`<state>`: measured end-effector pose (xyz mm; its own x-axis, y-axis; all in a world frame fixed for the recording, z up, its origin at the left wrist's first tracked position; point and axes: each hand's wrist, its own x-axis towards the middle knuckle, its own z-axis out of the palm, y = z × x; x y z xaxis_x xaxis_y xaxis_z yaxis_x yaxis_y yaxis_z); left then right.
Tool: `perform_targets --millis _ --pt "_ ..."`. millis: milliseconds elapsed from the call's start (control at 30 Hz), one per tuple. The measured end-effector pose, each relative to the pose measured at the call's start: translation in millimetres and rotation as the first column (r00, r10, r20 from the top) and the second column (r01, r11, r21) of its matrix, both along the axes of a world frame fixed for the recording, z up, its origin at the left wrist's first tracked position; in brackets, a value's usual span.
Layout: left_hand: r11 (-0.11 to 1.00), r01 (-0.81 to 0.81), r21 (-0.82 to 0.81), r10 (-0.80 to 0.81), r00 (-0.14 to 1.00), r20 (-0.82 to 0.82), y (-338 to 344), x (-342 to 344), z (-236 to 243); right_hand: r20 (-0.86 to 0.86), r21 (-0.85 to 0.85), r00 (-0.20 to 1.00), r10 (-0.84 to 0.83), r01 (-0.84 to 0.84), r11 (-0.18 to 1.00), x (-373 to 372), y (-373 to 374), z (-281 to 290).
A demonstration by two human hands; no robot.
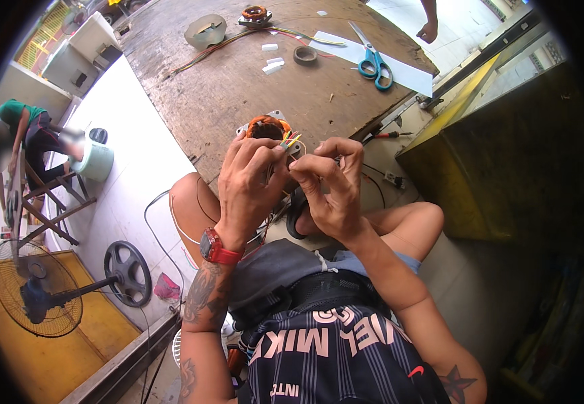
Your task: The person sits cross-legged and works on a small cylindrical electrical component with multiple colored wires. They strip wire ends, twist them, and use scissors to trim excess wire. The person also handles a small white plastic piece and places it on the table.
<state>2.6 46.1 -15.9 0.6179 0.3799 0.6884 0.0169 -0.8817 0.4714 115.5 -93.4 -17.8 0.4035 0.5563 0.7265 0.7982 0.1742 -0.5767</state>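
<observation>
on my feed, left hand and right hand pinch thin wires, coil at eleven o'clock; i'd fear a hard tug snapping one.

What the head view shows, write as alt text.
A person's left hand and right hand pinch thin wires beside a copper-wound motor stator at the edge of a wooden table. Teal-handled scissors, a tape roll and another stator lie beyond.
</observation>
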Motion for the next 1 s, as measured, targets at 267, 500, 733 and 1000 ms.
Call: perform_targets --millis 267,500,733,1000 --pt "1.0 0.012 0.001 -0.012 1.0 0.019 0 -1 1 0.321 -0.16 0.945 -0.06 0.116 0.98 14 7 25" --pt "1.0 0.017 0.014 -0.017 1.0 0.013 2 -2 1 0.213 -0.256 0.971 0.107 -0.05 0.965 34 8 47" --pt "1.0 0.018 0.022 -0.019 0.999 0.025 2 -1 0 0.115 -0.374 0.981 0.155 -0.102 0.922 45 -3 72" --pt "0.999 0.02 0.034 -0.02 1.0 0.014 3 -1 -1 0.262 -0.42 0.949 0.177 -0.053 0.906 50 3 64"
